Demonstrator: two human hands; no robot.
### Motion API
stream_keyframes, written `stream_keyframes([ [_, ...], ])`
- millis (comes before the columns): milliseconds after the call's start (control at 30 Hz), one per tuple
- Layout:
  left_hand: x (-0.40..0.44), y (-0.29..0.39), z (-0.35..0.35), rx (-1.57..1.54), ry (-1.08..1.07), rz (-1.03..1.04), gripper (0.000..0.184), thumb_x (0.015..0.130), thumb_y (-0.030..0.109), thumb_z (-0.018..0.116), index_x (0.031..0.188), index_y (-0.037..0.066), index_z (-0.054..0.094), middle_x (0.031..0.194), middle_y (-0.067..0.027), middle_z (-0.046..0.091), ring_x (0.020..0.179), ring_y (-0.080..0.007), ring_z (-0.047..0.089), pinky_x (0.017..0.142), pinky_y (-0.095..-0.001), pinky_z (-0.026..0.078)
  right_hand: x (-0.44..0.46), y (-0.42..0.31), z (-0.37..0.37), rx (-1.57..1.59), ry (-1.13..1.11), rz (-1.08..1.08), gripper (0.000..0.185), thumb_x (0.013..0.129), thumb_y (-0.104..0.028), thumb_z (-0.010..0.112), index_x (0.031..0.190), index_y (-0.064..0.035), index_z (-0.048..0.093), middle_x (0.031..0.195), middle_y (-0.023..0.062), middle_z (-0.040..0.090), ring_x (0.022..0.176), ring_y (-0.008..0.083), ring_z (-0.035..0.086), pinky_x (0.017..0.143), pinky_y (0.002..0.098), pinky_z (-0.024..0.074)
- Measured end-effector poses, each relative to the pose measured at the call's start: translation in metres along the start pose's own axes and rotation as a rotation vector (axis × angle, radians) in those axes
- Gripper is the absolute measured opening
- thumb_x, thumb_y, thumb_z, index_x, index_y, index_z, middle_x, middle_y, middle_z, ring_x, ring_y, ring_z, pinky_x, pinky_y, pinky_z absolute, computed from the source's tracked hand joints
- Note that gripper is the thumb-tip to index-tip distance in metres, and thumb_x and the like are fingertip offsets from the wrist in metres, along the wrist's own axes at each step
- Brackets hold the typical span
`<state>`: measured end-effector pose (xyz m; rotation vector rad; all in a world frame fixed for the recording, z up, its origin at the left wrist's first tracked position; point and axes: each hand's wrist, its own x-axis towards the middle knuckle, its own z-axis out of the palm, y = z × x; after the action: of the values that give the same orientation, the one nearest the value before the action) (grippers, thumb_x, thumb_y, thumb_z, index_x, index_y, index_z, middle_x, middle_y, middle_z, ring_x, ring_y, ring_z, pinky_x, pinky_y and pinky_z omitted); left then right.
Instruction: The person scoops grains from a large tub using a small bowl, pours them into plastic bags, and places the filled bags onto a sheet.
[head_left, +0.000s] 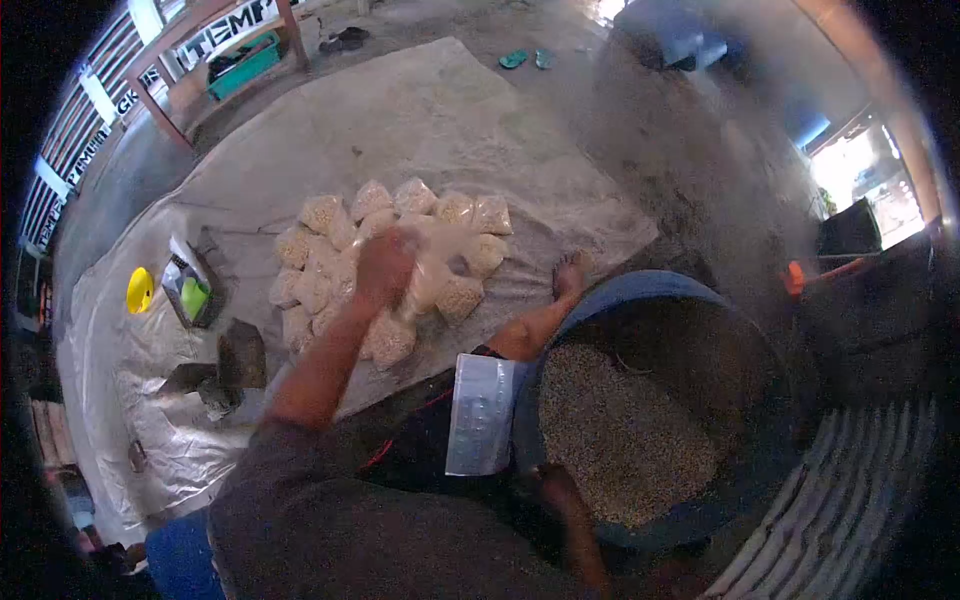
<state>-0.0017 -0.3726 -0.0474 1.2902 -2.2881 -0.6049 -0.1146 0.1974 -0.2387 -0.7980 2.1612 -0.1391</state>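
My left hand (388, 265) reaches out over the group of filled plastic bags on the sheet. Its fingers are curled round a clear bag of soybeans (430, 278), and both are smeared by motion. Several similar bags of pale soybeans (323, 214) lie close together around it. At the near left rim of the big blue tub (640, 285) is my right hand (557, 490), dark and in shadow, so its fingers are hard to read. Loose soybeans (630, 440) fill the lower part of the tub. A stack of flat clear plastic bags (480, 415) rests on my leg beside the tub.
A pale sheet (430, 110) covers the floor. On its left stand a yellow round object (140, 290), a small open box (190, 285) and a dark block-shaped object (241, 355). Green sandals (513, 60) lie beyond. Corrugated sheeting (830, 500) is at the lower right.
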Motion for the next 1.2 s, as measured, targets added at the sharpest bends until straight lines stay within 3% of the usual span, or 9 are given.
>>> stream_keyframes([
  [167,0.141,-0.101,0.066,0.043,0.453,0.225,0.012,0.085,0.017,0.061,0.089,0.006,0.064,0.093,-0.0185,0.064,0.089,-0.038,0.063,0.076,-0.0495,0.05,-0.034,-0.051,-0.039,0.005,0.077,0.078,0.027,0.09,-0.029,0.067,0.1,-0.0038,0.065,0.103,0.0154,0.065,0.092,0.0309,0.064,0.081,0.0464,0.0534],
  [300,0.221,-0.178,0.13,0.097,0.265,-0.279,0.02,0.088,0.022,0.06,0.098,0.005,0.066,0.086,-0.0191,0.068,0.085,-0.0381,0.066,0.077,-0.0472,0.052,-0.036,-0.059,-0.052,-0.089,0.216,0.012,0.024,0.091,-0.026,0.068,0.1,-0.0042,0.065,0.1,0.0136,0.066,0.089,0.0313,0.064,0.082,0.0479,0.0539],
  [400,0.211,-0.184,0.173,0.569,-0.094,0.089,0.024,0.093,0.025,0.059,0.101,0.004,0.066,0.091,-0.0193,0.07,0.087,-0.0371,0.068,0.078,-0.0465,0.052,-0.058,-0.036,-0.022,-0.345,0.394,-0.203,0.027,0.093,-0.027,0.066,0.107,-0.0045,0.066,0.106,0.013,0.067,0.089,0.0317,0.065,0.084,0.0489,0.0548],
  [500,0.112,-0.044,0.164,-0.262,0.177,0.191,0.023,0.093,0.025,0.064,0.098,0.003,0.068,0.095,-0.0152,0.071,0.093,-0.037,0.067,0.083,-0.0438,0.051,-0.058,-0.047,-0.047,-0.013,0.178,0.026,0.033,0.093,-0.026,0.065,0.117,-0.003,0.065,0.109,0.0146,0.068,0.095,0.0303,0.066,0.09,0.0481,0.054],
  [600,-0.042,0.095,0.089,-0.022,0.4,0.848,0.016,0.09,0.019,0.066,0.085,0.003,0.064,0.083,-0.0146,0.064,0.078,-0.0351,0.061,0.073,-0.0499,0.045,-0.068,-0.085,-0.122,1.101,0.201,0.284,0.04,0.093,-0.028,0.064,0.121,0.0004,0.063,0.103,0.0149,0.069,0.093,0.0269,0.067,0.083,0.0415,0.0562],
  [667,-0.106,0.159,0.057,-0.886,-0.12,1.189,0.045,0.077,0.024,0.082,0.111,0.0,0.066,0.109,-0.0205,0.068,0.098,-0.0363,0.064,0.095,-0.0503,0.046,-0.073,-0.12,-0.197,1.208,0.196,0.185,0.046,0.092,-0.034,0.064,0.122,0.0016,0.061,0.105,0.015,0.068,0.09,0.0277,0.068,0.078,0.0391,0.0573],
  [833,-0.166,0.259,0.059,-0.973,-0.642,0.415,0.041,0.082,0.027,0.081,0.112,0.002,0.07,0.091,-0.0129,0.072,0.083,-0.027,0.066,0.084,-0.042,0.052,-0.082,-0.084,-0.215,1.836,0.19,-0.293,0.047,0.095,-0.037,0.061,0.125,-0.0007,0.06,0.112,0.0137,0.067,0.096,0.0266,0.067,0.086,0.0388,0.0543],
  [900,-0.166,0.252,0.057,-0.957,-1.289,0.222,0.035,0.086,0.028,0.078,0.107,0.001,0.071,0.09,-0.0114,0.071,0.082,-0.0221,0.064,0.078,-0.0365,0.052,-0.099,-0.069,-0.218,1.923,0.212,-0.444,0.048,0.096,-0.038,0.06,0.127,-0.0017,0.06,0.115,0.0132,0.067,0.099,0.0262,0.066,0.089,0.0387,0.0532],
  [1200,-0.25,0.309,0.063,-0.123,-1.211,0.405,0.045,0.093,0.046,0.066,0.103,0.003,0.069,0.088,-0.0118,0.067,0.081,-0.0197,0.061,0.072,-0.0371,0.049,-0.167,-0.019,-0.238,1.044,0.355,-0.362,0.04,0.098,-0.031,0.058,0.124,-0.0008,0.062,0.108,0.0114,0.068,0.095,0.0258,0.065,0.09,0.0411,0.0517],
])
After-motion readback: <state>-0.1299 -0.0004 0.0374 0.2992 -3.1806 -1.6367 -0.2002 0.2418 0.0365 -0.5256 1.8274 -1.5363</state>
